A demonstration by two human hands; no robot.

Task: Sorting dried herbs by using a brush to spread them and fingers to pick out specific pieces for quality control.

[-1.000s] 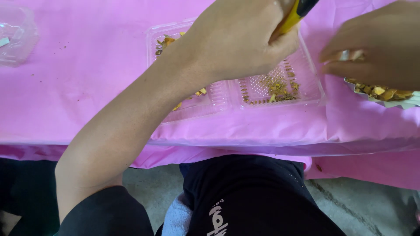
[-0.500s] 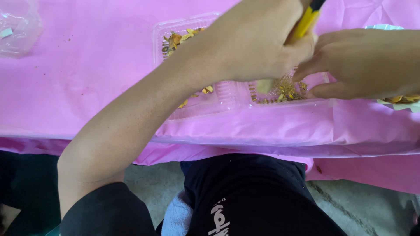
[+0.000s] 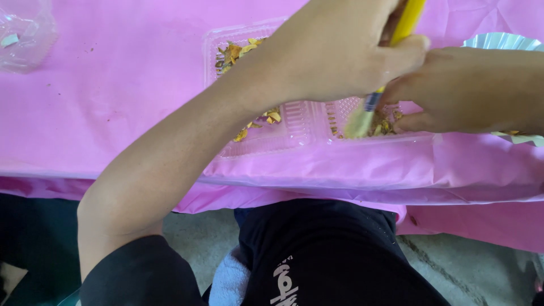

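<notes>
Paintbrush (image 3: 368,107), light and stiff with soft bristles, sat over the clear plastic clamshell tray (image 3: 283,130) on the pink tabletop (image 3: 113,102). Your left hand (image 3: 334,54) gripped its yellow handle; your right hand (image 3: 470,90) pressed, curled, on the tray's flimsy edge.

Left arm: bare forearm runs from the lower left diagonally up to the right, elbow bent, a black sleeve covering the upper arm. Left hand (image 3: 334,54): back facing the camera, fingers curled closed in a grip, thumb pressed toward the right side. Right hand (image 3: 470,90): enters from the right edge, back upward, fingers drawn together and pointing left, fingertips low. The 2 hands sit just beside each other, the left slightly above the right, knuckles nearly touching.
</notes>
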